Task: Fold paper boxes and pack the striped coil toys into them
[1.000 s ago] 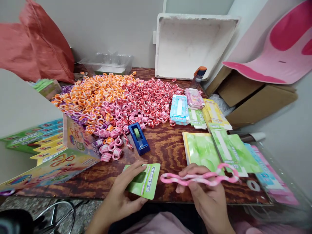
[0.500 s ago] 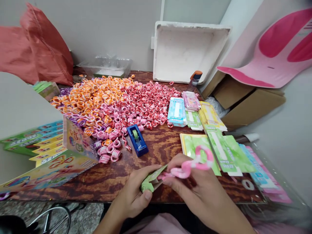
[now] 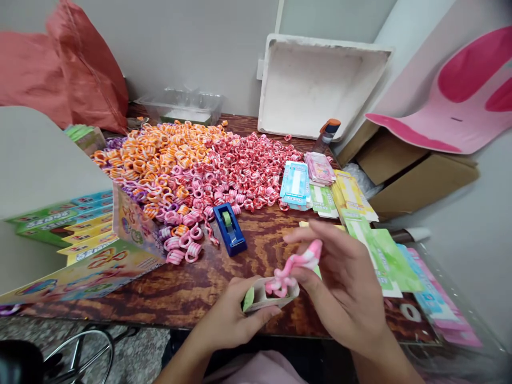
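Clasped a small open box (image 3: 260,296) in the left hand (image 3: 230,319), just above the table (image 3: 264,234) by its near edge; held a pink-and-white twisted toy (image 3: 285,271) between thumb and fingers of the right hand (image 3: 346,288), with its lower end inside the box.

Gray wall (image 3: 200,48) ahead of me, brown wood table (image 3: 260,229) before me, speckled floor (image 3: 140,354) down on my left

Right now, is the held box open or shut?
Open: the box in the left hand shows its inside, the pink-and-white toy at its mouth.
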`<state>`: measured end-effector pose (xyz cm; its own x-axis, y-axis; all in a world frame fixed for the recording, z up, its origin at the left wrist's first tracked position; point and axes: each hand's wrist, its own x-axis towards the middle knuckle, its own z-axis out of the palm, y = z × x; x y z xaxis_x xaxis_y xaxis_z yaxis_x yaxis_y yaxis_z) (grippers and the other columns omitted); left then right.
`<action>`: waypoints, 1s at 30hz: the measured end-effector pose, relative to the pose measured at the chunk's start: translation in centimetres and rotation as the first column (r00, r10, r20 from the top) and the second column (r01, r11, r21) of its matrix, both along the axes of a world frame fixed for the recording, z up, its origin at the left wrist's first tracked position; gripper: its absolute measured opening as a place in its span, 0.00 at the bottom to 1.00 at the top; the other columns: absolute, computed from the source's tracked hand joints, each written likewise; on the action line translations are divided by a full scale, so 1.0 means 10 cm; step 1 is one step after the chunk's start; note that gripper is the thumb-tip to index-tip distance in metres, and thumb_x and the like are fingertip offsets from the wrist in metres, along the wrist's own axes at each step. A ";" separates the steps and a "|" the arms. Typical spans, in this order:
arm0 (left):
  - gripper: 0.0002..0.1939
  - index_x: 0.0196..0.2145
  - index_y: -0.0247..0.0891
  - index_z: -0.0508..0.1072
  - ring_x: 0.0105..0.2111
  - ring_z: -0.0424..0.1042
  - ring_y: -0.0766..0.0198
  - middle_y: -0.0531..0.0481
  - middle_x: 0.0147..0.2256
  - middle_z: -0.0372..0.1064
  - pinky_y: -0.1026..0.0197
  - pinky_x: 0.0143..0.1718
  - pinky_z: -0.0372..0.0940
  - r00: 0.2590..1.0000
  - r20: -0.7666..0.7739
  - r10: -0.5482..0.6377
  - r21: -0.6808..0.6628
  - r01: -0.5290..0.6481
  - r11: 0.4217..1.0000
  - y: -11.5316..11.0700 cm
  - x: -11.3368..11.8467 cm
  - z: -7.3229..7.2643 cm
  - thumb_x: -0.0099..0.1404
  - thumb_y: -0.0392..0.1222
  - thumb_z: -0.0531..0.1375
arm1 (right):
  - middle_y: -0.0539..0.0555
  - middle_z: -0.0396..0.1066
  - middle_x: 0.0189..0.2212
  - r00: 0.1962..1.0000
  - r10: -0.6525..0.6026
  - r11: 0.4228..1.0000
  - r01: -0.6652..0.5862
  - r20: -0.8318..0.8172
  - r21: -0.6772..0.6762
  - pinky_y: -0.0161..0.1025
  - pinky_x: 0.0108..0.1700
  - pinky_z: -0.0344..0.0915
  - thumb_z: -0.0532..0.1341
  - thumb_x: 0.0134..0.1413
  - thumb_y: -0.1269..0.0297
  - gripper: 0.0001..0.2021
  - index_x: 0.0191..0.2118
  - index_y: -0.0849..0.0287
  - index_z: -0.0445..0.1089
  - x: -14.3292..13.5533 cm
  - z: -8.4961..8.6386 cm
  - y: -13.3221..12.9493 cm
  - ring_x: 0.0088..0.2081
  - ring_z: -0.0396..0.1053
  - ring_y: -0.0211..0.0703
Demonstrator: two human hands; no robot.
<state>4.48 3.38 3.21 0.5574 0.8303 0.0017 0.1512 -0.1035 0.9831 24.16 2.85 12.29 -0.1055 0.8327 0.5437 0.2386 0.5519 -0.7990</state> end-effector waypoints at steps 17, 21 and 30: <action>0.18 0.48 0.35 0.81 0.35 0.76 0.59 0.46 0.38 0.81 0.63 0.39 0.71 0.993 0.115 -0.018 0.055 0.011 0.998 -0.01 -0.03 -0.06 0.71 0.52 0.63 | 0.65 0.77 0.51 0.664 -0.301 0.905 -0.027 0.684 0.424 0.53 0.57 0.60 0.58 0.67 0.76 0.17 0.58 0.71 0.72 0.02 -0.32 -0.17 0.50 0.66 0.53; 0.23 0.59 0.37 0.75 0.44 0.79 0.54 0.41 0.48 0.81 0.57 0.50 0.72 0.995 0.105 0.000 0.094 -0.010 0.996 -0.03 -0.06 -0.14 0.71 0.50 0.63 | 0.68 0.77 0.52 0.622 -0.400 0.874 0.037 0.673 0.484 0.53 0.57 0.58 0.56 0.71 0.69 0.16 0.56 0.72 0.74 -0.12 -0.42 -0.24 0.53 0.65 0.55; 0.14 0.51 0.39 0.79 0.38 0.77 0.60 0.47 0.41 0.81 0.62 0.45 0.70 1.000 -0.015 0.010 0.159 -0.007 0.987 -0.03 -0.04 -0.01 0.71 0.41 0.59 | 0.65 0.77 0.49 0.623 -0.644 0.727 0.316 0.445 0.609 0.53 0.55 0.65 0.64 0.58 0.77 0.15 0.50 0.64 0.79 -0.38 -0.89 -0.47 0.50 0.68 0.55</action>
<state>4.06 3.07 3.07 0.5512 0.8249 0.1254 0.1682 -0.2571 0.9516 20.32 -1.83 3.37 -0.1914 0.5433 0.8174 0.8949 0.4387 -0.0821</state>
